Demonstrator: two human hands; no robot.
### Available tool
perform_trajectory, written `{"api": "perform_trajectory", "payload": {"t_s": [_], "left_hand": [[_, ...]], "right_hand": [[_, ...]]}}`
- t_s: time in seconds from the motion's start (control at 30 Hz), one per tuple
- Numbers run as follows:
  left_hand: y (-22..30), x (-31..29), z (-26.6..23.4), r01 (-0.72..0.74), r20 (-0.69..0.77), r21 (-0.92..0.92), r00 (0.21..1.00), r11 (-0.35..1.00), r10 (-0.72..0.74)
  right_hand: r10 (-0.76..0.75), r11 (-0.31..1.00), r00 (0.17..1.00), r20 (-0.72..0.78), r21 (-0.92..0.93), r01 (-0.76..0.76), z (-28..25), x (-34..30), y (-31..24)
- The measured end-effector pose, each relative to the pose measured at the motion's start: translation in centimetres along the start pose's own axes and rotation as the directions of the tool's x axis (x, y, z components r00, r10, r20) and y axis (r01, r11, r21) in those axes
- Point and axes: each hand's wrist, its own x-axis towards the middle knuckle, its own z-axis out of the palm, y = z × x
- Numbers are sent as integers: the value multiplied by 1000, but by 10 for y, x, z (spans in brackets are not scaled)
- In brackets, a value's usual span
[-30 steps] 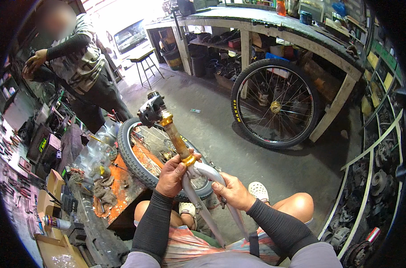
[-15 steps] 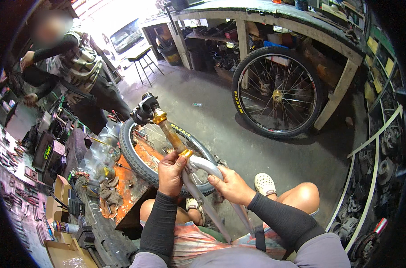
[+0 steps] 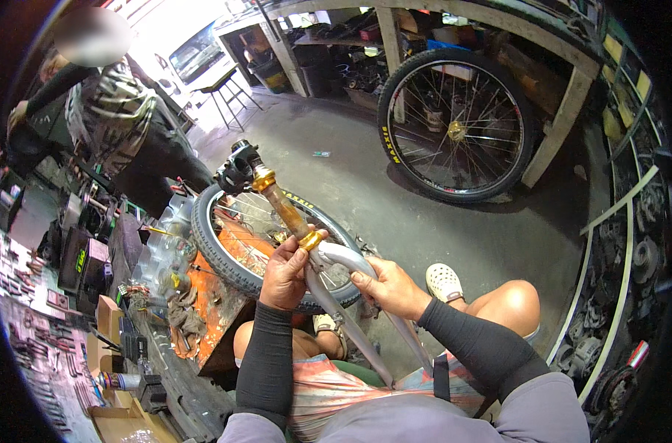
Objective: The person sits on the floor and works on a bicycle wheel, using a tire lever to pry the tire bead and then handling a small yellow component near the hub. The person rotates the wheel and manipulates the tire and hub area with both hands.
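Note:
A silver bicycle fork [image 3: 341,325] lies tilted across my lap, its legs pointing toward me. Its steerer tube [image 3: 282,210], stained brown, carries a gold headset ring [image 3: 311,240] at the crown and a gold headset cup [image 3: 263,178] higher up. A black stem [image 3: 240,168] sits at the far end. My left hand [image 3: 282,279] is closed at the crown, with thumb and fingertips on the lower gold ring. Wrapped round the right fork leg near its top is my right hand [image 3: 395,289].
Beyond the fork, a bicycle wheel [image 3: 203,235] leans by an orange, worn box [image 3: 212,325]. Another wheel [image 3: 524,140] stands against the workbench [image 3: 572,111]. A person [image 3: 121,111] stands at the far left, near a tool-strewn bench. Shelves of parts [image 3: 635,258] line the right.
My left fingertips have come up around the lower gold ring. My right hand keeps its hold on the leg. The view has shifted slightly, and the person at left has moved their arms.

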Motion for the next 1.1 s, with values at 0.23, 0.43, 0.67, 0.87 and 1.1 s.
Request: {"api": "perform_trajectory", "payload": {"t_s": [0.23, 0.43, 0.67, 0.87, 1.1], "left_hand": [[16, 3, -7, 105, 70, -77, 993, 992, -99], [8, -4, -25, 134, -67, 28, 989, 991, -132], [15, -6, 1, 49, 345, 3, 937, 999, -47], [50, -34, 14, -34, 369, 119, 929, 992, -12], [71, -70, 55, 75, -130, 392, 991, 917, -25]], "right_hand": [[-14, 998, 999, 44, -58, 17, 1, 3, 11], [-56, 986, 997, -47, -158, 48, 16, -7, -5], [-62, 989, 990, 130, -127, 78, 12, -10, -19], [-106, 990, 972, 210, -67, 123, 22, -29, -31], [-225, 952, 970, 91, -194, 239, 37, -44, -41]]}}
